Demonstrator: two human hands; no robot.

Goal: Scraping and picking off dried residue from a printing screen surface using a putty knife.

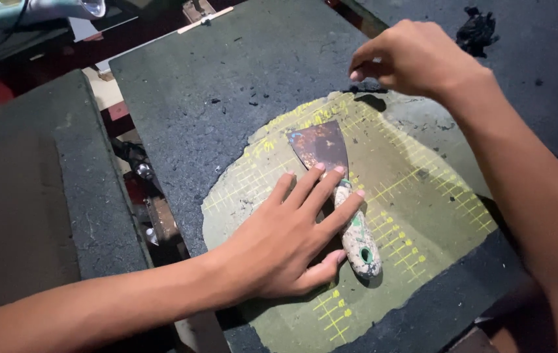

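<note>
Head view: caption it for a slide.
Left hand rests on a scraper lying on a green mat; right hand pinches above.

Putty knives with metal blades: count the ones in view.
1. The rusty putty knife with the paint-spattered handle lies on the green gridded cutting mat, under the left hand. More may sit outside the frame.

Dim workshop scene, light falling from above onto the tabletop (pixel 227 85); soft shadows under both hands, edges murky, focus sharp.
</note>
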